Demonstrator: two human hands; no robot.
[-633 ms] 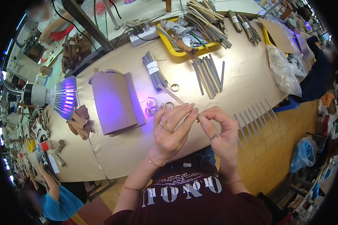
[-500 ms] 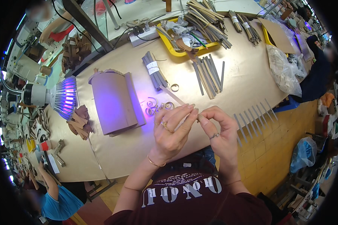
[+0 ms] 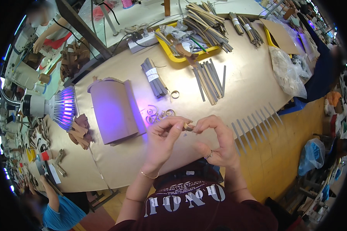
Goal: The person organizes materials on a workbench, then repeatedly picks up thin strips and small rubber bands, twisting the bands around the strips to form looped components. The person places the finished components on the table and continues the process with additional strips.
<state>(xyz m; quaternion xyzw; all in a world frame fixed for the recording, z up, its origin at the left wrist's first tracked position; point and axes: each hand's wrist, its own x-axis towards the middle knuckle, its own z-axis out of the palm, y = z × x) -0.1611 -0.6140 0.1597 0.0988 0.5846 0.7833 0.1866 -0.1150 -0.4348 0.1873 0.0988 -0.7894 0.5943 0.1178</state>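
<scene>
Close in front of my body, my left hand pinches a small curled tan strip between thumb and fingertips. My right hand is beside it, fingers bent. Its fingertips are at the curl's right end, and whether they touch it is hard to tell. The right thumb stands well apart from those fingers. Just beyond my left hand lie several rolled strips, with a single ring-shaped curl farther off. A banded bundle of grey strips lies past them.
Loose flat strips lie ahead, near a yellow tray heaped with scraps. Brown panels sit at left by a glowing purple lamp. Several grey strips overhang the table's right edge. A co-worker in blue is at lower left.
A straight strip end stuck out beyond my left fingers; now a short curl shows there. My right thumb has parted from its fingers, and my left hand has turned.
</scene>
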